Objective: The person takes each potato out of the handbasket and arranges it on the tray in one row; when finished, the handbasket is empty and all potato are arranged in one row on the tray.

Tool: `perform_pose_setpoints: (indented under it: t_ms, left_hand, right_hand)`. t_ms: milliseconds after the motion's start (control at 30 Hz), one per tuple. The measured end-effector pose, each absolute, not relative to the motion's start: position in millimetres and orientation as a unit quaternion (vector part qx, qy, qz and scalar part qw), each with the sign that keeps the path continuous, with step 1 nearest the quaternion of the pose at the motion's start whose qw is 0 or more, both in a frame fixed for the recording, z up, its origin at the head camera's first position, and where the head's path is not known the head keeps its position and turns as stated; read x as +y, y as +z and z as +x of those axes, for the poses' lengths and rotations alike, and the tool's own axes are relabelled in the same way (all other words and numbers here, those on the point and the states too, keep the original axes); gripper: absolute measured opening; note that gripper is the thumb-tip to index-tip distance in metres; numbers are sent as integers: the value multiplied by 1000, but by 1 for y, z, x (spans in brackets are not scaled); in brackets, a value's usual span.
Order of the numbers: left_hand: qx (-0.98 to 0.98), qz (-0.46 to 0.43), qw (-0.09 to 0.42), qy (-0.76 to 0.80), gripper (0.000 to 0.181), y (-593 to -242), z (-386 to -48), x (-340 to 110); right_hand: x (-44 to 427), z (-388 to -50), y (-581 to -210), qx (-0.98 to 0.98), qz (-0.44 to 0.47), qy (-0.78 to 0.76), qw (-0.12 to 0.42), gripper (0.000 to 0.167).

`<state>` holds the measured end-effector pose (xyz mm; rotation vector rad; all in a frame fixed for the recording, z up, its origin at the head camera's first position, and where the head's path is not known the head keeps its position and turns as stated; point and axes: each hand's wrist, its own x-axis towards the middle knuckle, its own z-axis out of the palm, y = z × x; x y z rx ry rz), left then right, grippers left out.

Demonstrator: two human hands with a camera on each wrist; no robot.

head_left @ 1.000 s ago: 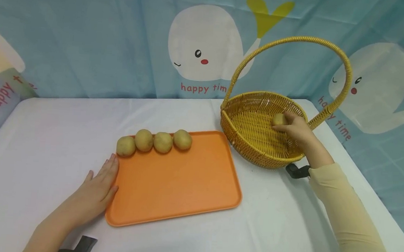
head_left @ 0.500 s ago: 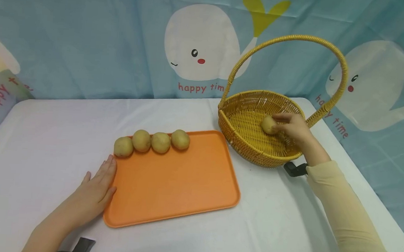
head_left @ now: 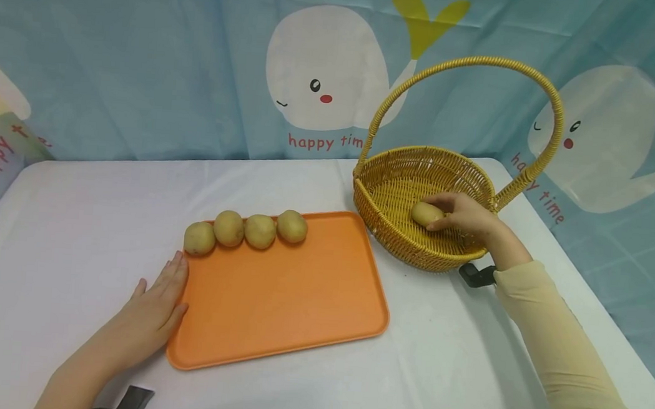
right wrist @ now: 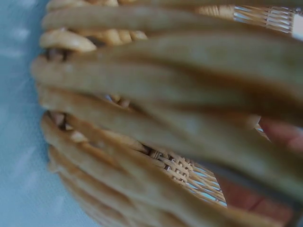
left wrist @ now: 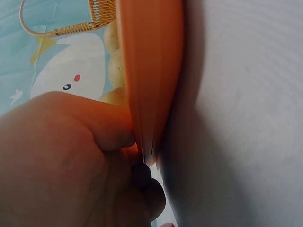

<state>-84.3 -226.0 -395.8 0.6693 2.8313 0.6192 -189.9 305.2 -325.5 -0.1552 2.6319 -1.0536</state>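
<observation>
In the basket (head_left: 398, 199), a woven one with a tall arched handle, my right hand (head_left: 469, 217) holds a potato (head_left: 426, 215) between thumb and fingers, low near the basket's bottom. Several more potatoes (head_left: 261, 232) stand in a row along the far left edge of an orange tray (head_left: 294, 290). My left hand (head_left: 148, 315) lies against the tray's left edge, fingers straight along it and thumb at the rim. Close up in the left wrist view, the thumb (left wrist: 106, 124) touches the tray's side (left wrist: 154, 61). Basket weave (right wrist: 142, 85) hides most of the right hand in the right wrist view.
A white cloth (head_left: 96, 209) covers the table under the tray and basket. Behind it hangs a blue curtain (head_left: 145, 62) with printed whales. The basket's handle (head_left: 499, 63) arches above the right hand.
My right hand has moved left and toward me inside the basket, carrying the potato lower. The left hand stays at the tray's edge, and the head view has shifted slightly.
</observation>
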Motion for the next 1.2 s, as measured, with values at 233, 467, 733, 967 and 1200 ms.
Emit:
perform_pose_setpoints:
  t_ms: [233,467,733,967,1200]
  left_hand:
    - [949,223,83,208,67,-396,-84,-226]
    - [947,221,85,217,67,-394,-83,-227]
    - [948,219,86,215,66,-393,-83,-226]
    - [951,218,80,206,67,-393,-81,-225]
    - [948,216,88,216,68,-391,-81,-225]
  right_hand:
    - [305,-191,-327,923,-65,-351,145,57]
    - [301,-189,-322,923,-73,-348,144,56]
    - [301,-180,-318,931,-96,-329,126,58]
    - [294,-165,-306,927,-75,-351,107,61]
    - [282,-156,-297,921,-68,-375,77,59]
